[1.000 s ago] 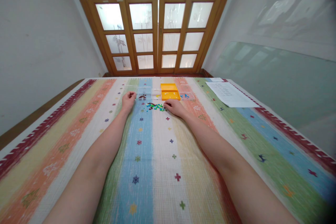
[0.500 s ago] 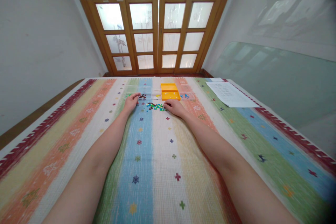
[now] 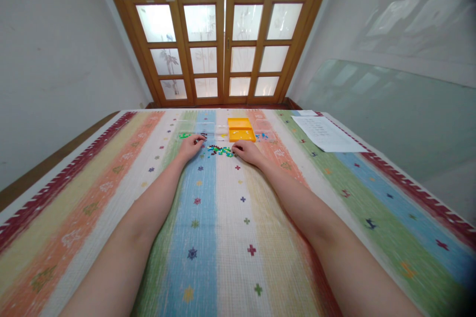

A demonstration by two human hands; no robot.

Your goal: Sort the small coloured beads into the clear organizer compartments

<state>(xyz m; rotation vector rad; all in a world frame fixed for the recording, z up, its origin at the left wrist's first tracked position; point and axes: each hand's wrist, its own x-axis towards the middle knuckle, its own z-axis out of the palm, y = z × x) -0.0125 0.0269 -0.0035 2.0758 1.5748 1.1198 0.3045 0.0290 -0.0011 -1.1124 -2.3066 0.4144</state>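
A pile of small green, blue, white and dark red pieces lies on the striped cloth between my hands. My left hand is over the cloth left of the pile, its fingers curled near the dark pieces in a clear box; what it holds, if anything, is too small to tell. At the pile's right edge, my right hand has its fingers pressed together, their tips hidden. Green pieces lie in a clear box behind my left hand. Behind my right hand is an open orange box with pale pieces inside.
Blue pieces lie in a clear box right of the orange one. Printed paper rests on the table's right side. The striped tablecloth runs toward me. Glass-paned wooden doors stand beyond the table.
My left hand has moved right and slightly nearer, toward the pile, uncovering more green pieces and covering part of the dark ones. My right hand has stayed at the pile's edge.
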